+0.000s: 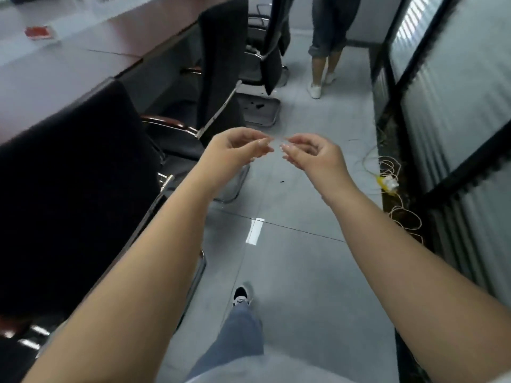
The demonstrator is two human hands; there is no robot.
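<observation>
**Fig. 1. Two-handed hold, seen from my head.** Both my forearms were stretched forward and converged ahead of me at about the same height, wrists bent slightly inward. My left grip and my right grip faced each other, their fingertips nearly meeting. Each was closed in a pinch of thumb against forefinger, the remaining fingers loosely curled beneath.

Between the two pinches was a clear strip, thin and almost see-through; what it was made of could not be told. It was held in the air over the floor and touched nothing but my fingers. Its long axis ran from left to right, roughly level, across the aisle, with one end in each grip.

**Setting.** The floor was grey, glossy tile. At left stood a long dark surface, with a red object near its far edge. Black chairs lined its near edge, the nearest chair beside my left forearm and a second chair beyond it. At right ran a frosted partition in black frames. At its foot lay a yellow power strip and a coiled cable. Another person stood at the far end of the aisle. My shoe showed below.
</observation>
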